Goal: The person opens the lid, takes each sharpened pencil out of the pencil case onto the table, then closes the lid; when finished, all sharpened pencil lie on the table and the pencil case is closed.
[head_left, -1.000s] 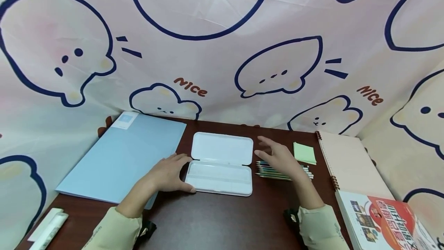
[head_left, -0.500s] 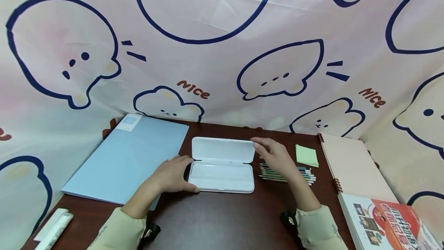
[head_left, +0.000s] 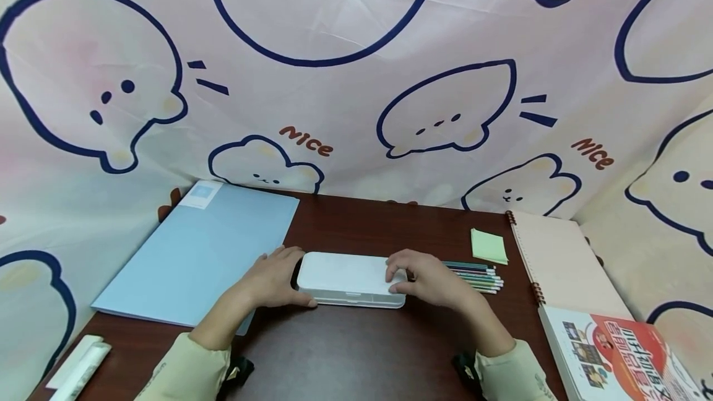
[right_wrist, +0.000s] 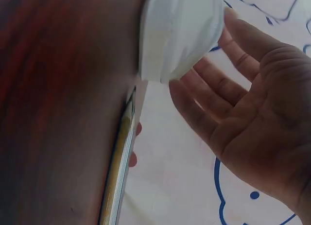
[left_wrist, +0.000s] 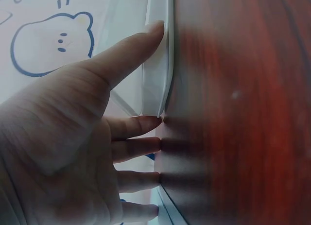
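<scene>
A white pencil case [head_left: 356, 297] lies on the dark table, its hinged lid [head_left: 342, 270] lowered over the base; a narrow gap shows along the front. My left hand [head_left: 274, 278] braces the case's left end, thumb against the front wall and straight fingers spread toward the table; in the left wrist view, the left hand [left_wrist: 73, 123] has its index fingertip at the case's corner. My right hand [head_left: 426, 278] holds the lid's right end between thumb and fingers. Several green-toned pencils [head_left: 483, 278] lie just right of the case, partly hidden behind that hand.
A large blue folder [head_left: 206, 252] lies to the left, under the left hand's side. Green sticky notes [head_left: 489, 245], a spiral notebook [head_left: 568, 265] and a thick book [head_left: 618, 351] are at the right. White stick-like items [head_left: 80, 364] lie front left. A patterned cloth [head_left: 334, 98] hangs behind.
My right hand has taken the upright lid by its right end and swung it forward and down over the base. The left hand has stayed at the case's left end.
</scene>
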A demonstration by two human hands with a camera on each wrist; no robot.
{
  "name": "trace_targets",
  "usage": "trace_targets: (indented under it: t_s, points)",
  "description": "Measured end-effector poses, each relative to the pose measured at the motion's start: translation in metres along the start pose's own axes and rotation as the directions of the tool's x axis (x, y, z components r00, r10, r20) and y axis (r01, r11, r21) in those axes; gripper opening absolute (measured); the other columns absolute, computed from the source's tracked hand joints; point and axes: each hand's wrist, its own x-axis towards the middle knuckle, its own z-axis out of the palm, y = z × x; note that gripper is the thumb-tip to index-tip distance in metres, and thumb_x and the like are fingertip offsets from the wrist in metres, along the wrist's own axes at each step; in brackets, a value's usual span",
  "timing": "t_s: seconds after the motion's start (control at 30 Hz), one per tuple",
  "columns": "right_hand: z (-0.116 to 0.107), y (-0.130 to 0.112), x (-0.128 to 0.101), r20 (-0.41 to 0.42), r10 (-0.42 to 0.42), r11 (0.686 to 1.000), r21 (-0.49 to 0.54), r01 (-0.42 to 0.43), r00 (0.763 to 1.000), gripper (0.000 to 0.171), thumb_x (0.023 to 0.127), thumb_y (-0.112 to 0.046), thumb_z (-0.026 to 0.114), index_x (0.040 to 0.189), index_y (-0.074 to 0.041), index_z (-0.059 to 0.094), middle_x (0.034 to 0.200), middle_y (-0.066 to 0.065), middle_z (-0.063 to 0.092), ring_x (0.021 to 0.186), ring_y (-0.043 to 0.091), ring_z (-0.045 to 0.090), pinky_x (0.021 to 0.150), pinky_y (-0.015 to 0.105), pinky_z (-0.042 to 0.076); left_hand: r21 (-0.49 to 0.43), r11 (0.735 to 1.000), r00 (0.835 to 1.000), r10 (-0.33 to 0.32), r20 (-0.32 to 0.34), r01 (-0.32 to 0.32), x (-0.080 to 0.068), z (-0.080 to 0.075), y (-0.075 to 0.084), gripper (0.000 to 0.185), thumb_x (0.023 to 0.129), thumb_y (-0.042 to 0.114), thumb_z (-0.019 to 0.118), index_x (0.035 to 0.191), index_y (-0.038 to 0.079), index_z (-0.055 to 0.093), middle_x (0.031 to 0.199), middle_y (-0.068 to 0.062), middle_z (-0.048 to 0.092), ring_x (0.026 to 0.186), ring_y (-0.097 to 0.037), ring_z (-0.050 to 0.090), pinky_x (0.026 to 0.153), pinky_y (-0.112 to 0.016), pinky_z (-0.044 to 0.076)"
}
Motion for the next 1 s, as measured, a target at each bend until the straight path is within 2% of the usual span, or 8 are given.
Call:
trace_targets:
  t_s: [0.13, 0.23, 0.3, 0.4, 0.53, 0.83, 1.0]
  points:
    - [0.007, -0.005, 0.001, 0.040, 0.055, 0.994, -0.094, -0.051, 0.998, 0.025, 0.092, -0.026, 0.076, 0.116, -0.025, 0.070, 0.146, 0.009, 0.057, 0.132, 0.026, 0.057, 0.104, 0.048, 0.052, -0.010, 1.000, 1.000, 0.010, 0.007, -0.010, 0.002, 0.001, 0.001, 0.104, 0.069, 0.057, 0.088, 0.148, 0.007, 0.044, 0.149, -0.019, 0.052, 0.141, -0.054, 0.040, 0.106, -0.078, 0.032]
    - [0.011, -0.006, 0.000, 0.074, 0.095, 0.989, -0.124, -0.085, 0.993, 0.046, 0.092, -0.028, 0.076, 0.135, -0.023, 0.064, 0.155, 0.013, 0.048, 0.140, 0.032, 0.051, 0.109, 0.055, 0.047, -0.034, 0.999, 0.999, 0.015, 0.041, -0.013, 0.001, 0.001, 0.001, 0.114, 0.068, 0.058, 0.089, 0.158, 0.017, 0.033, 0.154, -0.020, 0.046, 0.142, -0.056, 0.036, 0.108, -0.080, 0.026]
    - [0.012, -0.007, 0.000, 0.090, 0.106, 0.987, -0.130, -0.094, 0.990, 0.055, 0.092, -0.029, 0.076, 0.143, -0.022, 0.058, 0.158, 0.014, 0.045, 0.142, 0.034, 0.048, 0.110, 0.056, 0.046, -0.042, 0.999, 0.997, 0.016, 0.070, -0.013, 0.000, 0.001, 0.002, 0.114, 0.069, 0.060, 0.087, 0.160, 0.024, 0.029, 0.156, -0.021, 0.043, 0.144, -0.057, 0.033, 0.109, -0.081, 0.023]
    - [0.013, -0.008, -0.002, 0.097, 0.108, 0.986, -0.136, -0.095, 0.989, 0.057, 0.092, -0.030, 0.075, 0.146, -0.021, 0.057, 0.158, 0.014, 0.045, 0.142, 0.034, 0.049, 0.110, 0.056, 0.046, -0.035, 0.999, 0.996, 0.017, 0.090, -0.014, -0.001, -0.001, 0.002, 0.103, 0.076, 0.064, 0.080, 0.159, 0.028, 0.033, 0.157, -0.018, 0.044, 0.145, -0.056, 0.031, 0.109, -0.081, 0.021]
    - [0.012, -0.009, -0.003, 0.096, 0.110, 0.986, -0.133, -0.096, 0.989, 0.057, 0.092, -0.031, 0.075, 0.145, -0.021, 0.057, 0.158, 0.014, 0.045, 0.142, 0.035, 0.049, 0.110, 0.055, 0.046, -0.007, 1.000, 0.997, 0.018, 0.071, -0.018, -0.001, -0.002, 0.003, 0.090, 0.083, 0.066, 0.072, 0.157, 0.027, 0.039, 0.153, -0.017, 0.050, 0.143, -0.056, 0.036, 0.108, -0.080, 0.026]
    - [0.013, -0.014, 0.000, 0.086, 0.163, 0.977, -0.154, -0.149, 0.983, 0.056, 0.091, -0.033, 0.075, 0.145, -0.026, 0.058, 0.160, 0.009, 0.043, 0.145, 0.032, 0.046, 0.111, 0.058, 0.044, 0.018, 0.999, 0.997, -0.028, 0.076, 0.027, -0.001, -0.005, 0.007, 0.090, 0.081, 0.064, 0.075, 0.155, 0.027, 0.042, 0.152, -0.015, 0.051, 0.142, -0.054, 0.039, 0.108, -0.077, 0.032]
    - [0.012, -0.016, 0.003, 0.089, 0.153, 0.976, -0.172, -0.136, 0.984, 0.059, 0.091, -0.032, 0.076, 0.146, -0.026, 0.056, 0.162, 0.009, 0.041, 0.149, 0.030, 0.041, 0.116, 0.060, 0.038, 0.033, 0.999, 0.998, -0.030, 0.063, 0.028, -0.002, -0.007, 0.005, 0.091, 0.080, 0.064, 0.076, 0.156, 0.027, 0.041, 0.153, -0.015, 0.051, 0.140, -0.057, 0.041, 0.106, -0.074, 0.037]
